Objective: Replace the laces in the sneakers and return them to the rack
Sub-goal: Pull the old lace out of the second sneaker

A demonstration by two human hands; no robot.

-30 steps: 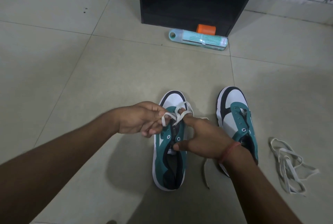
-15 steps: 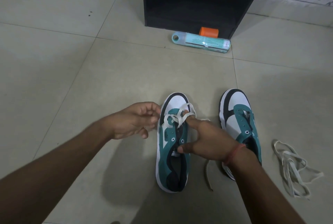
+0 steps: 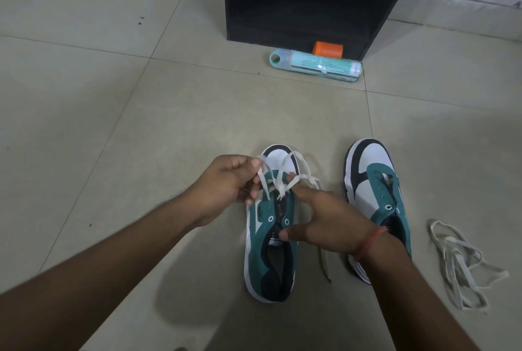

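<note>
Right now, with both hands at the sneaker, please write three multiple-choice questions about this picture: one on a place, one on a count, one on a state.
1. Where does the loose lace lie?
A. right of both sneakers, on the floor
B. inside the black rack
C. between the two sneakers

2. How many sneakers stand on the floor?
A. one
B. two
C. three

3. What does the left hand do?
A. lies flat on the floor
B. holds the orange box
C. pinches the white lace

Answers:
1 A: it lies on the tiles beyond the right sneaker.
2 B: the left sneaker and the right one.
3 C: its fingers grip the white lace above the toe, while the right hand steadies the shoe.
</note>
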